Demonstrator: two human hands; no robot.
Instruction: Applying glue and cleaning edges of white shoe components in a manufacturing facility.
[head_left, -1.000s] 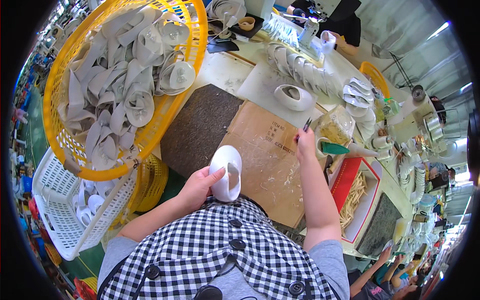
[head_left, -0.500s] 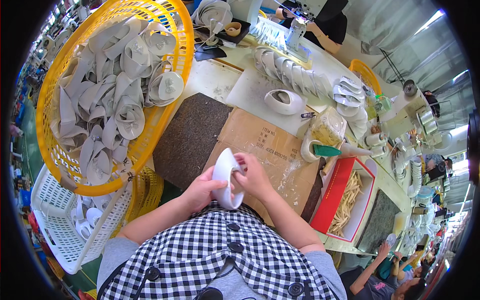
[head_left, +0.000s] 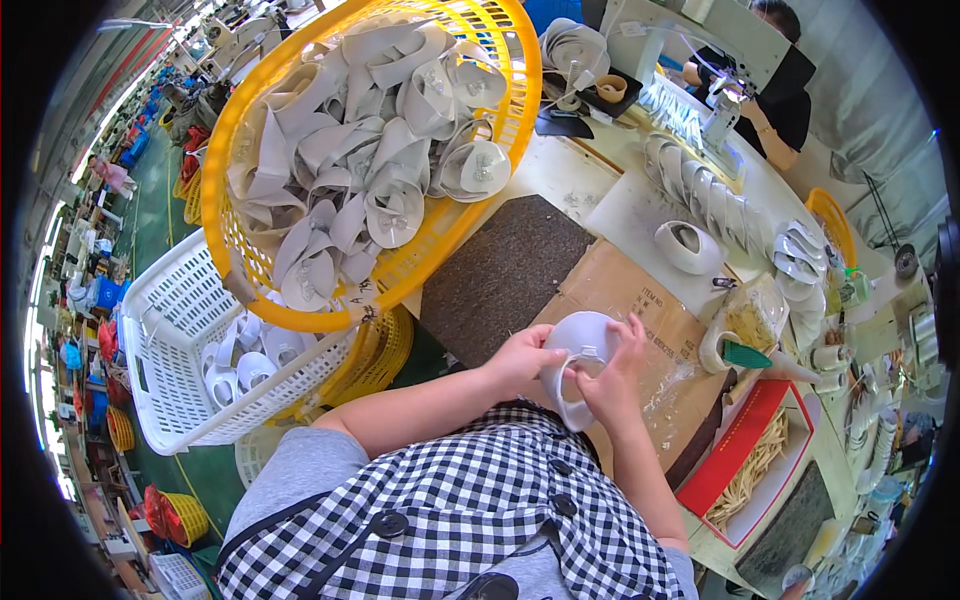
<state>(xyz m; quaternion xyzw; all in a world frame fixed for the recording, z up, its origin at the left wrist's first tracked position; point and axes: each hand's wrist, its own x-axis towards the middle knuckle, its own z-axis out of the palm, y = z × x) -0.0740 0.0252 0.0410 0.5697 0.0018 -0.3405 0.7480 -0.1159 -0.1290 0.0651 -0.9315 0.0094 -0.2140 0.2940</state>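
Note:
A white, curved piece that looks like a shoe upper (head_left: 578, 335) is held up in front of my checked apron, its opening facing me. My left hand (head_left: 522, 358) pinches its left side, thumb against the rim. My right hand (head_left: 614, 378) grips the other side, with fingertips at the top edge and reaching into the opening. Below the hands lies a flattened cardboard sheet (head_left: 640, 320). Another white upper (head_left: 690, 247) stands on the table beyond it, beside a curved row of similar pieces (head_left: 705, 190).
A yellow basket (head_left: 225, 265) heaped with white uppers is at the left, above a white basket (head_left: 160, 400). A dark slab (head_left: 500, 275) adjoins the cardboard. On the right are a red box (head_left: 735, 440) of pale sticks and a green brush (head_left: 747, 356). A person works at a sewing machine (head_left: 722, 125).
The view has swung left, so the scene sits further right. The white upper has been turned so its opening faces me, and my right hand has shifted along its right side.

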